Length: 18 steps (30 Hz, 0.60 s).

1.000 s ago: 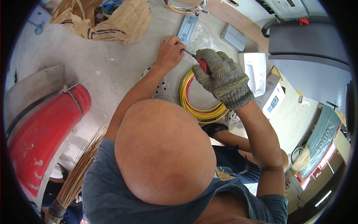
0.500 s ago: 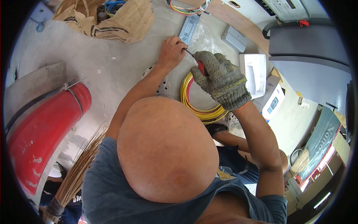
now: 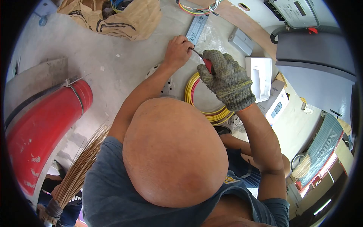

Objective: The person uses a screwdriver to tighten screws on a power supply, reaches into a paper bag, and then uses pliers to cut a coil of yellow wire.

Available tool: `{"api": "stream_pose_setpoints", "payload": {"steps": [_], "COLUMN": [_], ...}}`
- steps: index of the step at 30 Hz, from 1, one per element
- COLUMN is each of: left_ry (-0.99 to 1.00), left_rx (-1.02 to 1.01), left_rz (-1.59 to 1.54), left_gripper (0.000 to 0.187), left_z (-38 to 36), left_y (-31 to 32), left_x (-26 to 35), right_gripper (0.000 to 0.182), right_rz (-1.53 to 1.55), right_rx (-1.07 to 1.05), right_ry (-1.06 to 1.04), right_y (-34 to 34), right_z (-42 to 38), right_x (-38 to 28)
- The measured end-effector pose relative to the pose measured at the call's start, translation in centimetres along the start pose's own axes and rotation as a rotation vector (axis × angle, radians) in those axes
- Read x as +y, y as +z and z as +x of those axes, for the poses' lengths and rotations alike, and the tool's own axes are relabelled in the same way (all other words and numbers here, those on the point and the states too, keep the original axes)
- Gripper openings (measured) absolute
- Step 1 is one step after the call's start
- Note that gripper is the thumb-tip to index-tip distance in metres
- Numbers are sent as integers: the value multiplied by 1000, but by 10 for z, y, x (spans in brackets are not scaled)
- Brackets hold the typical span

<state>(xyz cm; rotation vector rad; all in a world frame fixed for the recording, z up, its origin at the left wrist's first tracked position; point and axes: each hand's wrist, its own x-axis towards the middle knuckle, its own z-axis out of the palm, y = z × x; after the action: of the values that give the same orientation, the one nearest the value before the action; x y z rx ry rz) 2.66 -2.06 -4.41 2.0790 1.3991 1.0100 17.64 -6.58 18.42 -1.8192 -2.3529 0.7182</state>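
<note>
The floor (grey, scuffed) holds a paper bag and yellow coil.

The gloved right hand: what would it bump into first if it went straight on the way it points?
Probably the bare left hand, by the far end of the red-handled tool the right hand grips; depth is unclear here.

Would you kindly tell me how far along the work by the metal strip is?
Done: the screwdriver is at the near end of the metal strip, beside the left hand. In hand: the gloved right hand grips the screwdriver. Left, probably: finishing there; the yellow cable lies coiled on the floor. Whether any screw is in, I cannot tell.
</note>
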Motion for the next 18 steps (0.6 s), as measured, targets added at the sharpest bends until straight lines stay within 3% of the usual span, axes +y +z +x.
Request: {"api": "stream_pose_setpoints", "payload": {"steps": [18], "left_ry": [-58], "left_rx": [-26], "left_rz": [31], "left_gripper": [20], "left_z": [0], "left_y": [0], "left_x": [0], "right_gripper": [40], "right_rz": [-30], "right_rx": [29], "right_ry": [40], "right_y": [-7], "right_z": [-3], "right_x": [-1]}}
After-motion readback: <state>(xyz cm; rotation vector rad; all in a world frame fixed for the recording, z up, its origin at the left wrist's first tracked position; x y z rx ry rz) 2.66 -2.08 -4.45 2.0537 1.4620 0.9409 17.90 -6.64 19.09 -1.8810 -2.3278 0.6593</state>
